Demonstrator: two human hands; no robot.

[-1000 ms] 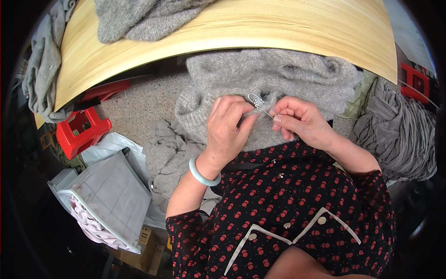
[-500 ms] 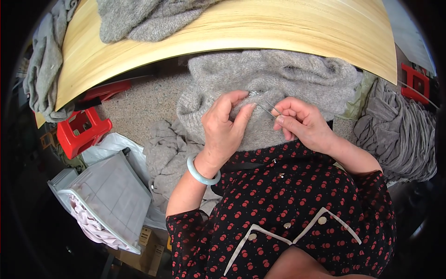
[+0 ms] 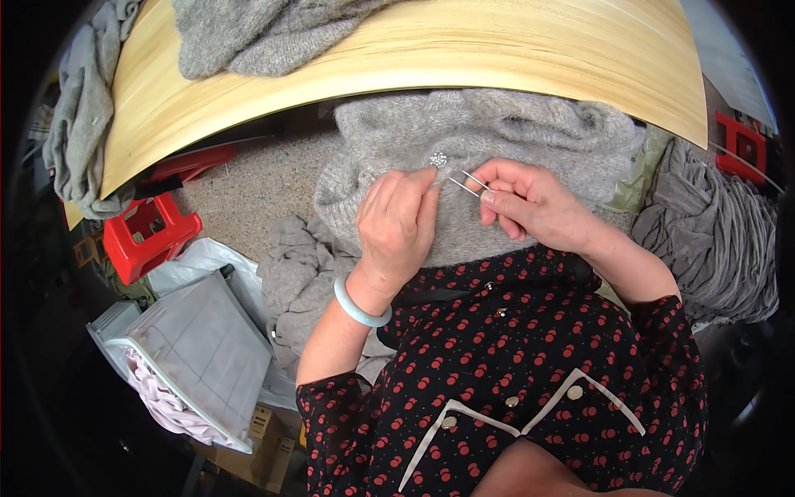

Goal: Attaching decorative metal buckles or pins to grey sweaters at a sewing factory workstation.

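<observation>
A grey fuzzy knit garment [image 3: 513, 137] lies across my lap, partly under the table's near edge. On it sits a round sparkling ornament [image 3: 438, 159], like a rhinestone button. Just below the ornament, my left hand [image 3: 397, 217] has thumb and forefinger pinched together; whatever lies between the tips is too small to make out. My right hand [image 3: 523, 201] is closed on a thin two-pronged metal tool [image 3: 466, 187], whose points face left toward the left fingertips. Its exact kind is unclear. A pale bangle circles my left wrist.
A light wooden table [image 3: 464, 58] curves across the top, bearing more grey knitwear [image 3: 257, 37]. Left are a red stool [image 3: 149, 236] and a tilted translucent bin [image 3: 203, 344] with pale cloth inside. Grey knits [image 3: 302, 265] are heaped beside me; a gathered grey bundle [image 3: 712, 236] lies right.
My left fingers have closed into a pinch and dropped slightly below the ornament, which now shows fully. My right hand has shifted slightly left and up, and the tool's two prongs appear farther apart.
</observation>
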